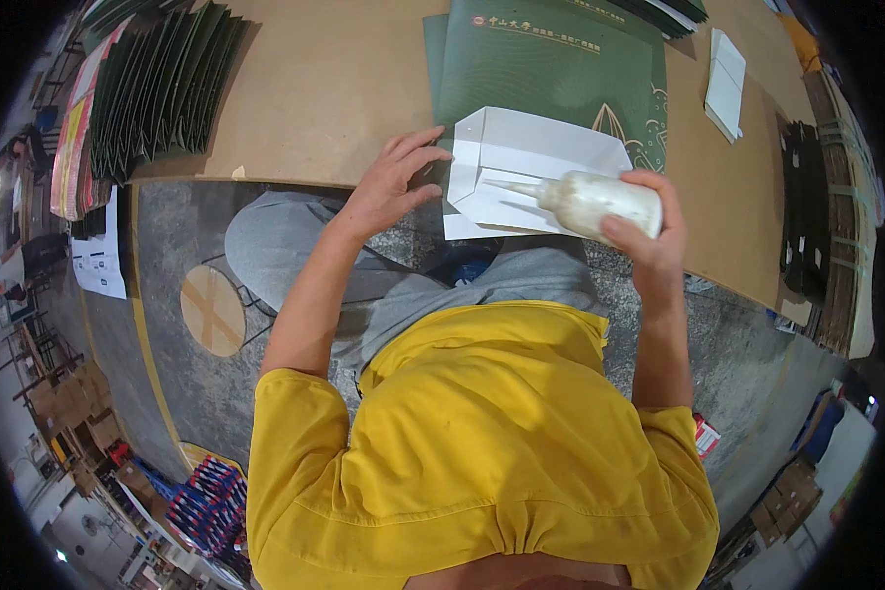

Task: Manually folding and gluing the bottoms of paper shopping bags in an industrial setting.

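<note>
My right hand (662, 228) is wrapped round a translucent squeeze bottle (592, 201) with whitish contents. The bottle lies nearly level, its thin nozzle pointing left over a white paper flap piece (501, 140) with creased, angled edges. Beneath that piece is a green printed cardboard sheet (551, 74) with gold decoration, reaching away from me across the table. My left hand (391, 187) has its fingers spread, with the tips at the left edge of the white piece; whether they touch it I cannot tell. No liquid can be made out at the nozzle tip.
Dark green folded pieces (172, 93) stand packed in a row at the table's left. White slips (726, 87) lie at the right on the brown table (315, 88). Dark stacks (803, 211) line the right edge. A round stool (212, 310) stands on the floor at left.
</note>
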